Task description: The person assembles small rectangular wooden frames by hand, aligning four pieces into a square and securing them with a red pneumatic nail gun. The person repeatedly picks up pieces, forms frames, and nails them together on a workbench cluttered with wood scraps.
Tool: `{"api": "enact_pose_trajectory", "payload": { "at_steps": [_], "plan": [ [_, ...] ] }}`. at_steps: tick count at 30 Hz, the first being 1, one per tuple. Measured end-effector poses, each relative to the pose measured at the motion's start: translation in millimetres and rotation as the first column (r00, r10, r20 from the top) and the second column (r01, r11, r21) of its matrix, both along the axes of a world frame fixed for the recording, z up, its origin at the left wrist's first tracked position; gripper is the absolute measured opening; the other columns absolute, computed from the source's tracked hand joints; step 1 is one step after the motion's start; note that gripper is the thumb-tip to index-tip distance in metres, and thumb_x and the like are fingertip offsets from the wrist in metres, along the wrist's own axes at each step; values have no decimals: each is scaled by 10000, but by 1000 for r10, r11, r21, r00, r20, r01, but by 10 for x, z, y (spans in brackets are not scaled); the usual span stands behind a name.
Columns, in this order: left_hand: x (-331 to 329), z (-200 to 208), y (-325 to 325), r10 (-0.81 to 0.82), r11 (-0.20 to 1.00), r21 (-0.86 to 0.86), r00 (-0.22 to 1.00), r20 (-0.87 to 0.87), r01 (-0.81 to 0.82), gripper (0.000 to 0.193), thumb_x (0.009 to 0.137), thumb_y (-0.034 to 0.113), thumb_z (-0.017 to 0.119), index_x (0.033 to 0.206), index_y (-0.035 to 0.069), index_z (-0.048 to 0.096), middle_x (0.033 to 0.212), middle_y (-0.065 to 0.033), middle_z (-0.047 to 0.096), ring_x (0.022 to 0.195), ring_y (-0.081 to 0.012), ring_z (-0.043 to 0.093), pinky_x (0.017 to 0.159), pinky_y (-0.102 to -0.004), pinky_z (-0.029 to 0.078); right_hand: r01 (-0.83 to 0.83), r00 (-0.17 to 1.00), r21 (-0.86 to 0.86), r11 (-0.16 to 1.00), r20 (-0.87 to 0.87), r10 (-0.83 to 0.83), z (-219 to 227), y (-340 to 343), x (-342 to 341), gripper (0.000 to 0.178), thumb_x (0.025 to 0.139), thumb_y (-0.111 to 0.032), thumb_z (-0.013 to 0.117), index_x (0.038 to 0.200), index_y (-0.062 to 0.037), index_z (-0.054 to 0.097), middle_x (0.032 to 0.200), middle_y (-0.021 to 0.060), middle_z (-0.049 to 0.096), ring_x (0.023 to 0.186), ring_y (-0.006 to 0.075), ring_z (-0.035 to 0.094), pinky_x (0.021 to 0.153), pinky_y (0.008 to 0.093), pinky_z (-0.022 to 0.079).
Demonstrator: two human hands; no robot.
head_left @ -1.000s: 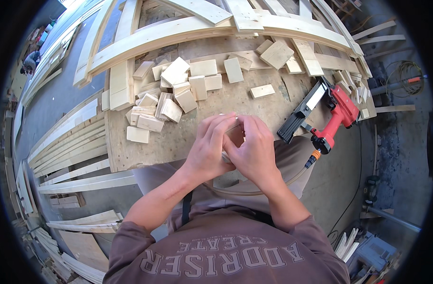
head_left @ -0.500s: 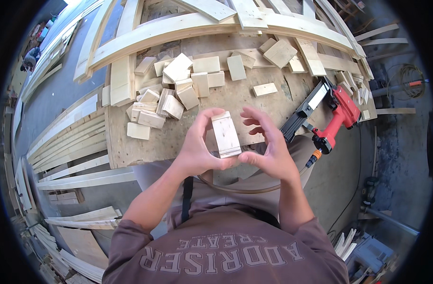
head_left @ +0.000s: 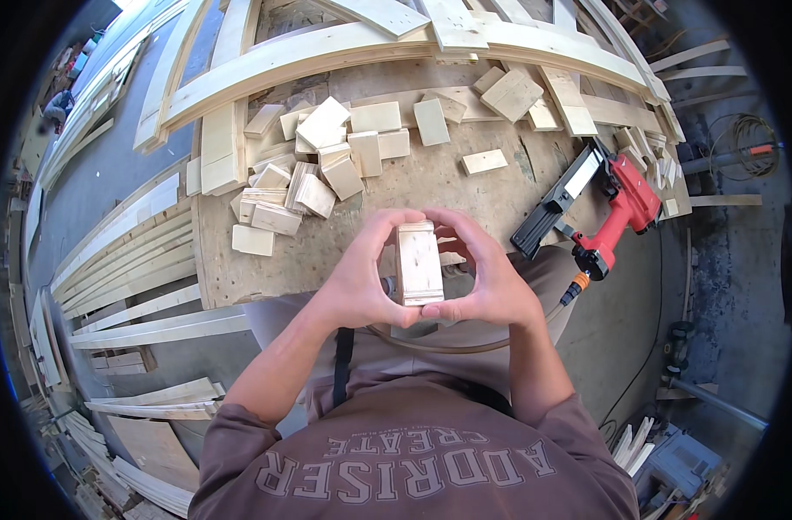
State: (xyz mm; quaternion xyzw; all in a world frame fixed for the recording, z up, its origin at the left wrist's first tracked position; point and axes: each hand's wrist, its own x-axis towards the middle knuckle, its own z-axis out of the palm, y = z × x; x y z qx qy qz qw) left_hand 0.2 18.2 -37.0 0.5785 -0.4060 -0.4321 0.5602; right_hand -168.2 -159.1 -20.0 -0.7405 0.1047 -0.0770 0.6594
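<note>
Fingers of the left hand [head_left: 354, 279] and right hand [head_left: 502, 282] pinched the ends of a pale rectangular wooden block [head_left: 420, 267] between them, and uneven pressure might have tipped it loose.

Both hands meet at the centre of the frame, curved toward each other in a grip. The left hand [head_left: 354, 276] bows outward to the left, the right hand [head_left: 502, 282] to the right. Their thumbs point inward at the lower side, tips close together; the index fingers arch inward above. The left forearm [head_left: 275, 364] slants up from the lower left, the right forearm [head_left: 539, 368] more steeply from the lower right.
</note>
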Motion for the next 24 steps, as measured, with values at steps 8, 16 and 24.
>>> {"api": "enact_pose_trajectory", "payload": {
  "at_steps": [8,16,24],
  "plan": [
    [-129,65,12,102,994,-26,992,-70,-104,1399,639,234,990,1753,-4,178,1579,-183,505,1501,-308,504,1323,-469,329,61,998,222,973,-7,-61,54,20,20,1078,675,-339,1052,1535,33,518,1429,149,637,1315,249,645,1163,439,520],
    [-264,-35,103,288,950,-180,937,199,-254,1143,789,310,918,1685,-14,286,1632,-232,433,1535,-343,449,1311,-488,334,323,929,567,758,-35,-370,-148,181,21,883,886,-395,903,1515,80,503,1420,179,634,1290,235,650,1147,404,506],
    [-842,-369,-105,683,724,-314,700,208,-614,1131,799,126,944,1670,-24,239,1654,-220,381,1515,-336,433,1295,-488,335,333,870,866,372,-131,-475,-86,745,139,676,1006,-408,768,1439,63,550,1434,189,655,1339,272,660,1173,418,531]
  ]
}}
